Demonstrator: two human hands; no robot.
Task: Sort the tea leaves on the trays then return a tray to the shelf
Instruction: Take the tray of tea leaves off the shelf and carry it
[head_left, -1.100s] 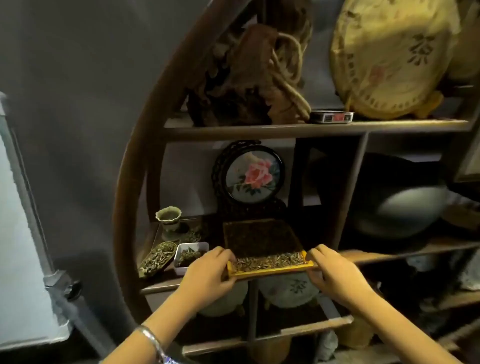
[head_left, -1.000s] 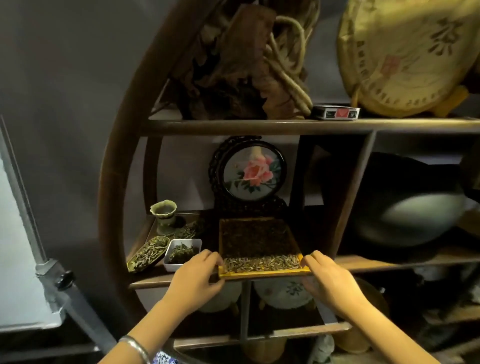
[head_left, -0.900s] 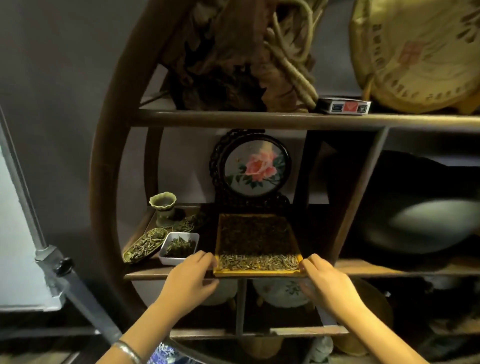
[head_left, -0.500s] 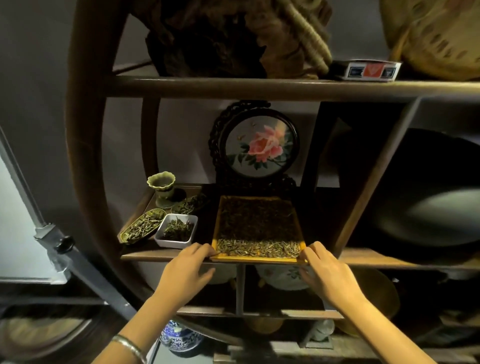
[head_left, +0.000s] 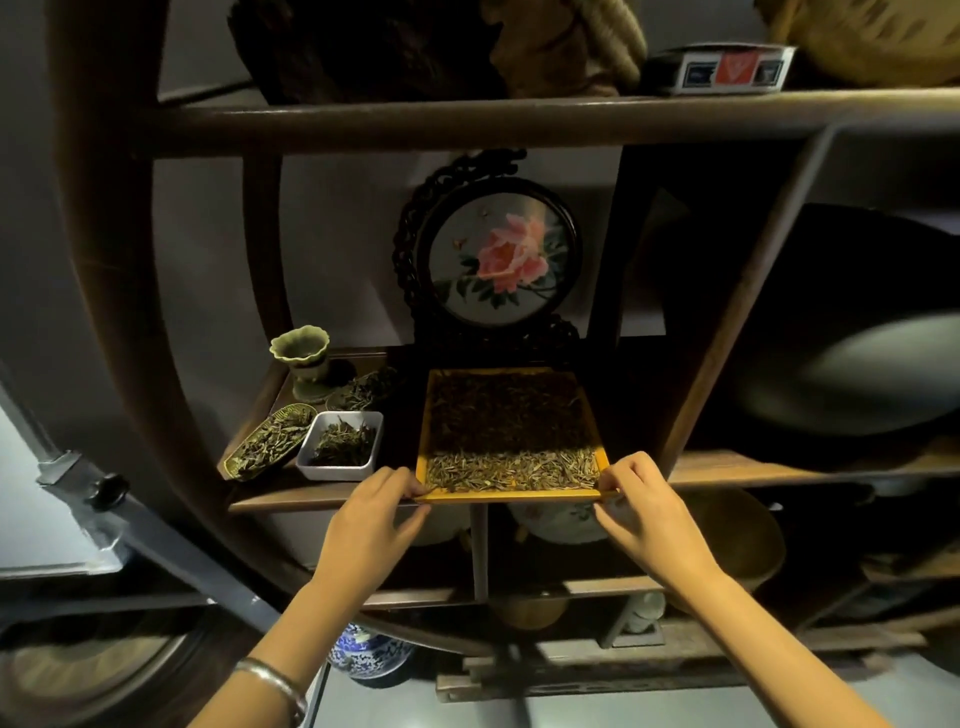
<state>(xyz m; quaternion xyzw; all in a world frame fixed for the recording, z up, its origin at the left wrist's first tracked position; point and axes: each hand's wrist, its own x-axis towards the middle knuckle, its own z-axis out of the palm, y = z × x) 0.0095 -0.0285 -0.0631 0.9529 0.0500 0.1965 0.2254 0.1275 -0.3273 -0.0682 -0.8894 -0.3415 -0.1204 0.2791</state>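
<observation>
My left hand (head_left: 371, 512) and right hand (head_left: 644, 506) pinch the near corners of the square yellow wooden tray (head_left: 511, 496) of dark and pale tea leaves (head_left: 511, 434), resting on the dark wooden shelf (head_left: 322, 496).

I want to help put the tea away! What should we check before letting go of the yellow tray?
1. Yellow tray on the shelf board: mostly; its front edge sticks out. Not ok.
2. Left hand and right hand at the front corners: ok.
3. Gap beside the white dish: ok.
4. Flower screen behind, not bumped: cannot tell.
5. Dark and pale tea leaves kept in separate bands: ok.
</observation>
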